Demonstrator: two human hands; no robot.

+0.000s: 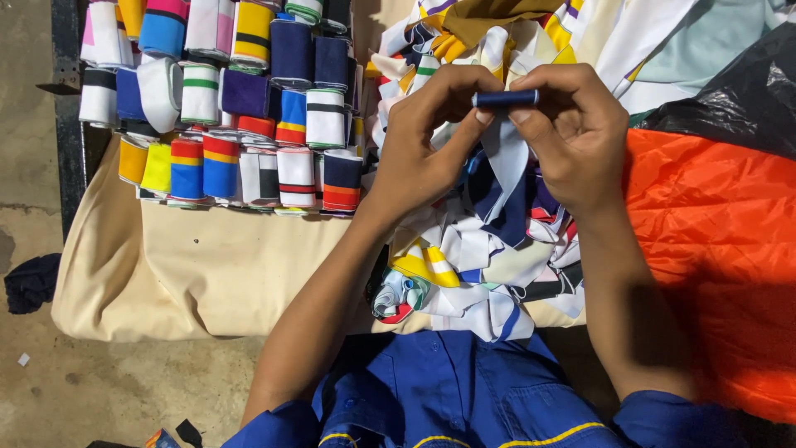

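Both my hands pinch a small dark blue roll of fabric strip, held level above a heap of loose striped strips. My left hand grips the roll's left end with thumb and fingertips. My right hand grips its right end. A white and blue tail of the strip hangs down from the roll between my hands into the heap.
Several finished rolls of coloured striped strips stand in rows at the upper left on a cream cloth. An orange plastic sheet and a black bag lie at right. Bare concrete floor is at left.
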